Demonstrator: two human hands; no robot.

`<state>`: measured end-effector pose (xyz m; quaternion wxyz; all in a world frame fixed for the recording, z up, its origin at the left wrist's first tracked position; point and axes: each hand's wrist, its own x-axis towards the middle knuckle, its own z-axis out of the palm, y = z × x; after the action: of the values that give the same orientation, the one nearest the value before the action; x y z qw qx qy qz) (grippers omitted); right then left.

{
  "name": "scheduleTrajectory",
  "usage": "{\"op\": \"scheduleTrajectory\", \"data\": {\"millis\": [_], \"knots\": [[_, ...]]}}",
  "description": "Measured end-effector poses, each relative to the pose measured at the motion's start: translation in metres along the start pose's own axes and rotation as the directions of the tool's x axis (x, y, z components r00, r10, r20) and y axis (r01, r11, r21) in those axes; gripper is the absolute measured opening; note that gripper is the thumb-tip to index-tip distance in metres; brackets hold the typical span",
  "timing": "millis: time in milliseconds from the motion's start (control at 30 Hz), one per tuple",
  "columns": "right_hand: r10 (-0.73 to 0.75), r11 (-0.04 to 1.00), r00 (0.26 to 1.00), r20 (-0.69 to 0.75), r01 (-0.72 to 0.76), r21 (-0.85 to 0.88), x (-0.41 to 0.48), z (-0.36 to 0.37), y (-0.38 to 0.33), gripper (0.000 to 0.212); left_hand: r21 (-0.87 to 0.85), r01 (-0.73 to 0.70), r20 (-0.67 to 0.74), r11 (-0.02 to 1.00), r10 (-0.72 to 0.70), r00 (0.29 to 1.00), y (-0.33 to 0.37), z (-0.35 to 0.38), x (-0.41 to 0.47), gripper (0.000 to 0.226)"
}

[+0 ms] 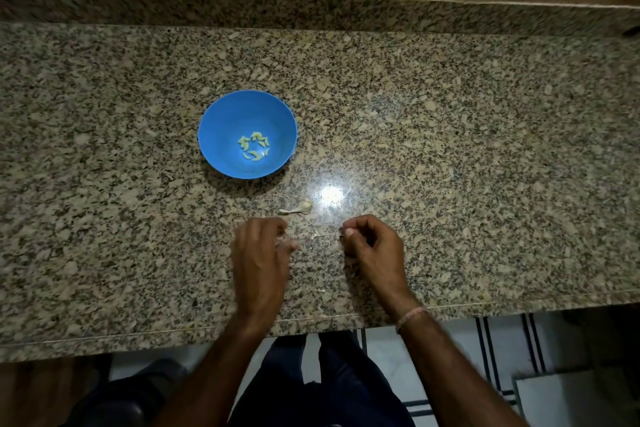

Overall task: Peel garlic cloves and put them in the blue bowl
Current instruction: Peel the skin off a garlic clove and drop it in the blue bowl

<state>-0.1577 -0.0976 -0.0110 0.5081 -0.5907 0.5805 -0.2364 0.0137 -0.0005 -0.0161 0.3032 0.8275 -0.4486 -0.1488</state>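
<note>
The desk [450, 114] carries the work. The blue bowl [221, 121] stands well beyond the left hand [261, 253], holding several peeled cloves [254, 146]; that portion is judged done. The left hand hovers with fingers curled, gripping nothing visible. The right hand [372, 246] is pinched closed on something small; whether clove or skin cannot be told. A garlic piece with its skin [301, 207] lies just beyond, between both hands, apparently unpeeled. Skin scraps [317, 235] lie between the hands.
</note>
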Motion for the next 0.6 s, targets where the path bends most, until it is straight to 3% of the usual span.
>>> {"op": "scheduleTrajectory", "data": {"millis": [100,233,333,467,600], "knots": [[-0.026,1.000,1.000,-0.015,0.026,-0.010,0.000,-0.004,0.006,0.016,-0.029,-0.083,0.098,0.996,0.085,0.992,0.019,0.018,-0.006,0.034],[-0.173,0.976,0.984,0.029,0.176,-0.128,-0.002,-0.010,0.012,0.028,0.041,-0.080,0.111,0.996,0.075,0.991,0.031,0.038,-0.001,0.036],[-0.240,0.944,0.964,0.115,0.259,-0.202,0.003,-0.017,0.015,0.034,0.046,-0.030,0.071,0.999,0.026,0.997,0.040,0.040,0.002,0.021],[-0.312,0.909,0.928,0.202,0.353,-0.220,0.010,-0.025,0.018,0.035,0.068,0.029,0.041,0.997,-0.032,0.999,0.044,0.047,0.000,0.020],[-0.382,0.829,0.871,0.310,0.471,-0.302,0.015,-0.022,0.022,0.047,-0.074,0.180,-0.074,0.981,-0.185,0.980,0.047,0.038,-0.015,0.022]]}}
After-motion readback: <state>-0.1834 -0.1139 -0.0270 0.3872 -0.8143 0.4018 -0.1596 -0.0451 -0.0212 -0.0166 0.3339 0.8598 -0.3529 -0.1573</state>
